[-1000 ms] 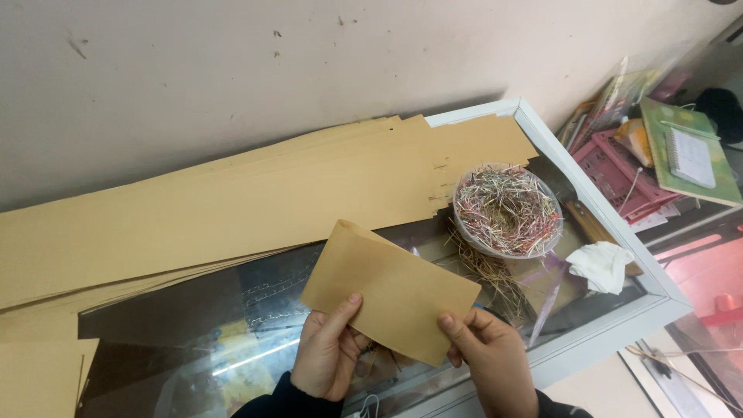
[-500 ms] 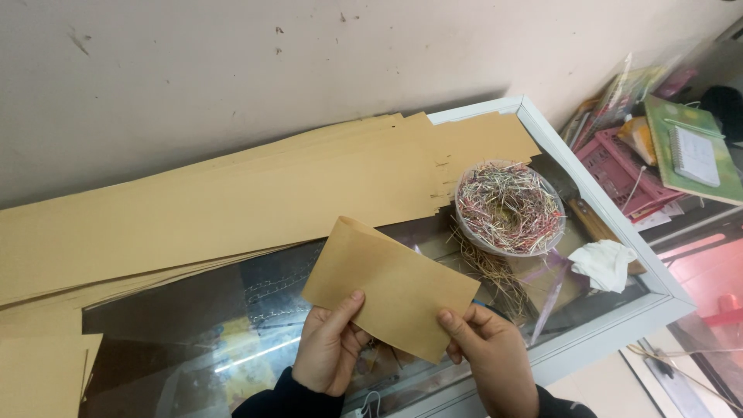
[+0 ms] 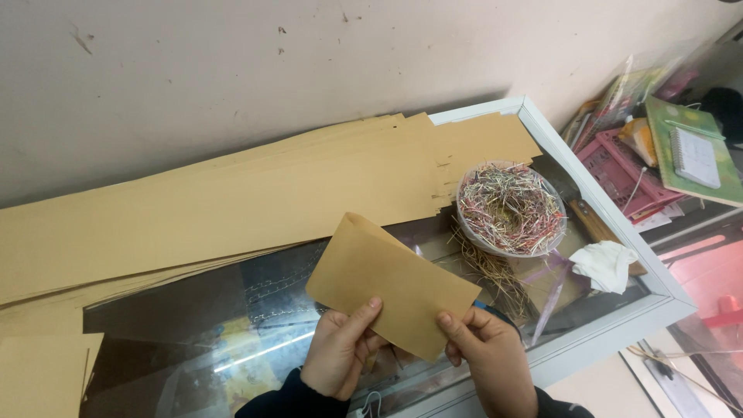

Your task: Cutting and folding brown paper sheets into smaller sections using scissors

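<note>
A brown paper envelope (image 3: 387,279) is held flat above a glass-topped counter (image 3: 232,325). My left hand (image 3: 340,352) grips its near left edge, thumb on top. My right hand (image 3: 484,352) pinches the near right corner. The envelope tilts down to the right, with its folded end pointing away from me.
Long brown paper sheets (image 3: 232,193) lie stacked along the wall. A bowl of thin coloured strands (image 3: 511,209) sits at the right, with a crumpled white tissue (image 3: 605,265) beside it. More brown paper (image 3: 42,371) lies at lower left. A pink basket (image 3: 619,170) and a notepad (image 3: 696,155) stand beyond the counter's white frame (image 3: 611,232).
</note>
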